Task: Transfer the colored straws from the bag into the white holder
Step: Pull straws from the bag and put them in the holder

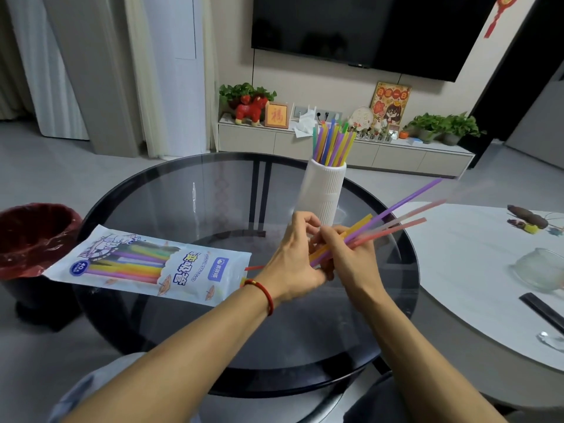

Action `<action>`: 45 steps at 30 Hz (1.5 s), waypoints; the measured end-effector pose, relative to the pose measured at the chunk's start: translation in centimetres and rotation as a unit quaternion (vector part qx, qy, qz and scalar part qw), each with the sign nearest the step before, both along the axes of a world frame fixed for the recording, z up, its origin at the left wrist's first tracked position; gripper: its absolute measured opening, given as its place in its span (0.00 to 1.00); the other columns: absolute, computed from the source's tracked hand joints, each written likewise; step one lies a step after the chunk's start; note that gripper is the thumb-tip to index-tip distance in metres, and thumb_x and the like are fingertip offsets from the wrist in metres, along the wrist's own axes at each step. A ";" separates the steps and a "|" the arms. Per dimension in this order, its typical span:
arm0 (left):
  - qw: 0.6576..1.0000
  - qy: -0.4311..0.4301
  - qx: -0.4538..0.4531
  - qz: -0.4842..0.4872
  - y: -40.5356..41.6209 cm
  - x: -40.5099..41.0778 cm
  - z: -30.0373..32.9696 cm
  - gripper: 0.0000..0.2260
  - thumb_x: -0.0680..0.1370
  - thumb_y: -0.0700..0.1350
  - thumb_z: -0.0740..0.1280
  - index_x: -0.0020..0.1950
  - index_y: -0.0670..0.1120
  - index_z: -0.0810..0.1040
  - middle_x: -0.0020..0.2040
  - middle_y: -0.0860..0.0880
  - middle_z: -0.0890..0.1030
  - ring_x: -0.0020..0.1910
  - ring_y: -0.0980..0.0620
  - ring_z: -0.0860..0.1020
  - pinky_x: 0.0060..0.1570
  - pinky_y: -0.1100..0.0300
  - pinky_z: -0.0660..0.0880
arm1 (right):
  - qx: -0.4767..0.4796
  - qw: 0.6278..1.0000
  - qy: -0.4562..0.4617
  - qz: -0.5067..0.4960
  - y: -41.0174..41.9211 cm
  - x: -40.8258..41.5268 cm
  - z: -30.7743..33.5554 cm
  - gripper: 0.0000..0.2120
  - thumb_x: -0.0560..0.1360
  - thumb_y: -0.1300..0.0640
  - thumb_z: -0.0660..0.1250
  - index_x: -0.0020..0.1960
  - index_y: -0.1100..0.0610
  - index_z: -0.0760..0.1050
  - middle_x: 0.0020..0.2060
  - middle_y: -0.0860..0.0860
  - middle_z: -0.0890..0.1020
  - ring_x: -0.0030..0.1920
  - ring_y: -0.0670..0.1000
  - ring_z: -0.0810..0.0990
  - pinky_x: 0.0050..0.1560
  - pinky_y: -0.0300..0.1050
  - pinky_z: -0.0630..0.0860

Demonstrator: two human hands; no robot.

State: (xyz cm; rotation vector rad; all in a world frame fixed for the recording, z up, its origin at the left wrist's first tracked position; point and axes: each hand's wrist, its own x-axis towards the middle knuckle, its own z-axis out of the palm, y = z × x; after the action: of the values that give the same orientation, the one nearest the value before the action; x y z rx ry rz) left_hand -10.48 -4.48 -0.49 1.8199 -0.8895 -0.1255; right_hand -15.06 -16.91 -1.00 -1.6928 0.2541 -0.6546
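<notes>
Bag (146, 267) lies left on the table (195, 178); holder (325, 190) stands behind, seemingly centre-right.

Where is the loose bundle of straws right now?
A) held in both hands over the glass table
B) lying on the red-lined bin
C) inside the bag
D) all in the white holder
A: both the left hand and right hand grip the straw bundle above the glass table, in front of the white holder.

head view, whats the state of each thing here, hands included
straw bag: lying flat on the glass table, straws still inside
white holder: upright, part filled with straws
loose straw bundle: held in both hands, fanned up to the right
left hand: gripping the bundle
right hand: gripping the bundle
red-lined bin: open
television: off
</notes>
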 end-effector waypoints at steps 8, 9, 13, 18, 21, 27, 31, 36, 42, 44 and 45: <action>0.949 -0.135 0.277 0.069 2.8 2.0 -1.0 0.17 0.74 0.43 0.67 0.60 0.49 0.67 0.57 0.47 0.77 0.57 0.44 0.74 0.57 0.47 0.74 | 0.034 0.995 -0.076 -0.061 -3.0 -1.3 1.5 0.14 0.78 0.52 0.69 0.36 0.52 0.86 0.30 0.57 0.84 0.24 0.50 0.78 0.22 0.41 0.75; 0.940 -0.134 0.304 0.082 3.0 2.1 -1.3 0.13 0.75 0.41 0.65 0.58 0.47 0.67 0.55 0.46 0.78 0.56 0.42 0.75 0.56 0.46 0.74 | 0.046 0.993 -0.083 -0.063 -3.2 -1.4 1.6 0.13 0.78 0.52 0.69 0.37 0.51 0.86 0.32 0.56 0.85 0.24 0.49 0.79 0.22 0.40 0.75; 0.968 -0.050 0.238 0.067 2.3 1.8 -1.4 0.11 0.73 0.37 0.64 0.52 0.48 0.66 0.50 0.46 0.75 0.46 0.45 0.76 0.37 0.55 0.74 | 0.049 0.994 -0.085 -0.043 -3.0 -1.2 1.5 0.07 0.80 0.55 0.71 0.44 0.53 0.85 0.31 0.51 0.84 0.25 0.49 0.80 0.22 0.39 0.76; 0.983 -0.024 0.175 0.043 1.1 1.1 -1.2 0.17 0.71 0.37 0.70 0.52 0.52 0.67 0.51 0.51 0.71 0.44 0.54 0.72 0.34 0.70 0.64 | 0.079 0.993 -0.057 -0.072 -2.4 -0.5 1.0 0.10 0.81 0.59 0.71 0.61 0.54 0.76 0.30 0.47 0.84 0.28 0.47 0.83 0.25 0.39 0.78; 0.987 -0.006 0.159 0.035 0.8 0.7 -1.2 0.10 0.76 0.37 0.66 0.49 0.50 0.68 0.43 0.52 0.72 0.36 0.54 0.72 0.26 0.71 0.67 | 0.067 0.992 -0.054 -0.093 -2.2 -0.4 1.1 0.15 0.79 0.57 0.72 0.63 0.52 0.73 0.30 0.48 0.83 0.29 0.48 0.84 0.27 0.39 0.79; 0.991 0.025 0.128 0.022 -0.1 0.2 -1.2 0.08 0.79 0.41 0.64 0.51 0.52 0.68 0.41 0.52 0.74 0.34 0.55 0.74 0.25 0.71 0.66 | 0.006 0.999 -0.015 0.039 -1.4 -0.3 1.4 0.08 0.76 0.56 0.71 0.38 0.56 0.82 0.25 0.54 0.79 0.22 0.50 0.73 0.23 0.41 0.71; 0.992 0.051 0.110 -0.019 0.9 0.9 -1.0 0.25 0.72 0.43 0.73 0.66 0.54 0.69 0.54 0.53 0.77 0.49 0.54 0.78 0.39 0.70 0.72 | -0.097 0.993 0.028 0.056 -1.9 -0.1 3.0 0.12 0.78 0.56 0.68 0.37 0.58 0.81 0.24 0.55 0.80 0.22 0.51 0.75 0.22 0.41 0.72; 0.994 0.023 0.087 0.065 2.6 2.6 -1.0 0.26 0.71 0.37 0.71 0.67 0.52 0.71 0.57 0.51 0.75 0.57 0.53 0.74 0.52 0.61 0.74 | -0.267 0.962 0.060 -0.004 -5.0 1.4 5.7 0.12 0.82 0.51 0.68 0.42 0.52 0.82 0.27 0.49 0.82 0.25 0.47 0.82 0.27 0.33 0.76; 0.991 0.002 0.113 0.072 2.8 2.2 -1.6 0.20 0.74 0.40 0.69 0.64 0.53 0.72 0.58 0.52 0.74 0.57 0.53 0.75 0.52 0.61 0.73 | -0.393 0.913 0.111 -0.009 -4.2 2.0 1.1 0.12 0.82 0.56 0.68 0.44 0.61 0.83 0.37 0.56 0.86 0.36 0.54 0.85 0.42 0.54 0.85; 0.991 -0.004 0.115 0.065 2.6 2.1 -1.7 0.20 0.74 0.40 0.69 0.64 0.54 0.72 0.58 0.52 0.74 0.56 0.53 0.75 0.52 0.62 0.73 | -0.388 0.916 0.102 -0.008 -4.0 1.9 -0.1 0.11 0.81 0.57 0.68 0.43 0.62 0.82 0.36 0.55 0.85 0.34 0.53 0.84 0.40 0.50 0.85; 0.991 -0.006 0.116 0.061 2.5 2.0 -1.8 0.20 0.74 0.41 0.69 0.64 0.54 0.72 0.58 0.52 0.74 0.56 0.53 0.75 0.51 0.62 0.73 | -0.385 0.917 0.103 0.002 -3.9 1.7 -0.7 0.11 0.81 0.57 0.69 0.43 0.62 0.82 0.35 0.55 0.85 0.33 0.52 0.84 0.39 0.48 0.85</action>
State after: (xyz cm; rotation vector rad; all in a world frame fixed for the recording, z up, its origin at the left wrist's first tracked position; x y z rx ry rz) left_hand -8.51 -1.99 -2.29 2.0890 -0.7949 -0.1451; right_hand -13.33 -20.77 -1.67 -2.5282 0.1443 -0.6093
